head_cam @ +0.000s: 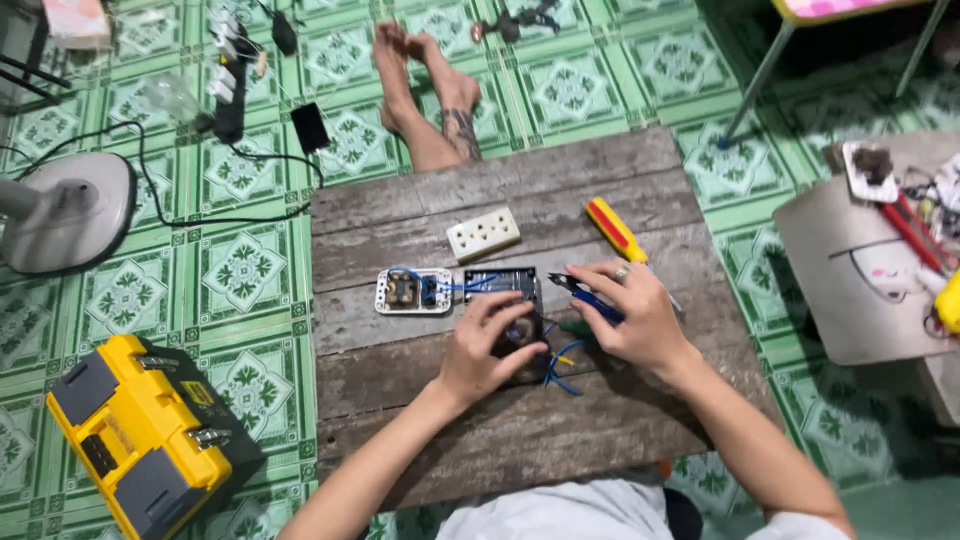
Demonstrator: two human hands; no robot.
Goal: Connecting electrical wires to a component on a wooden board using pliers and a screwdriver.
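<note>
My left hand (487, 345) grips a small dark electrical part (522, 334) on a weathered wooden board (500, 440), with blue wires (560, 365) trailing from it. My right hand (635, 315) holds blue-handled cutters (585, 295), their jaws pointing left toward a black socket box (500, 282). Blue wires link that box to an open white switch module (413, 291) on its left. A white socket plate (483, 233) lies farther back, and a yellow-and-red screwdriver (614, 228) rests behind my right hand.
A yellow and black toolbox (140, 430) stands on the green patterned tile floor at the lower left. A fan (65, 210), a power strip (228, 85) and cables lie at the left. My bare feet (425, 75) stretch beyond the board. A low table with tools (860, 270) is on the right.
</note>
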